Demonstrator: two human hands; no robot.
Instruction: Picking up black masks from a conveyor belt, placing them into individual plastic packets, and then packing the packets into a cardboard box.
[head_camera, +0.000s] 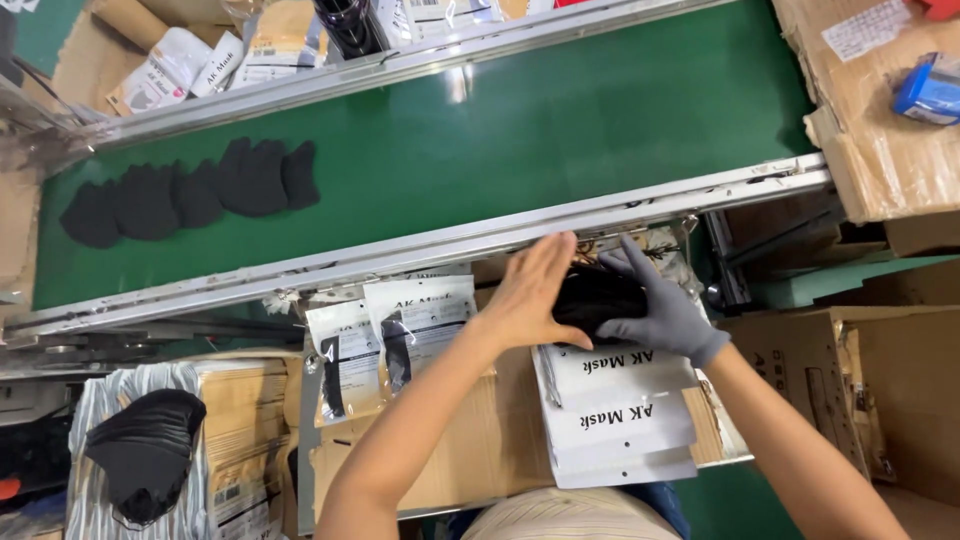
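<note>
My bare left hand (533, 292) and my grey-gloved right hand (662, 305) press from both sides on a small stack of black face masks (598, 297), held just below the conveyor's near rail. Directly under the masks lies a pile of white pouches (620, 410) on a cardboard work surface (480, 440). Two filled clear-fronted pouches (390, 345) with black masks inside lie to the left of my left hand.
A green conveyor belt (520, 130) runs diagonally, carrying a row of black masks (190, 190) at its left. A pile of black masks (145, 450) rests on a bag at bottom left. Cardboard boxes (880, 130) stand at right, more pouches (190, 70) beyond the belt.
</note>
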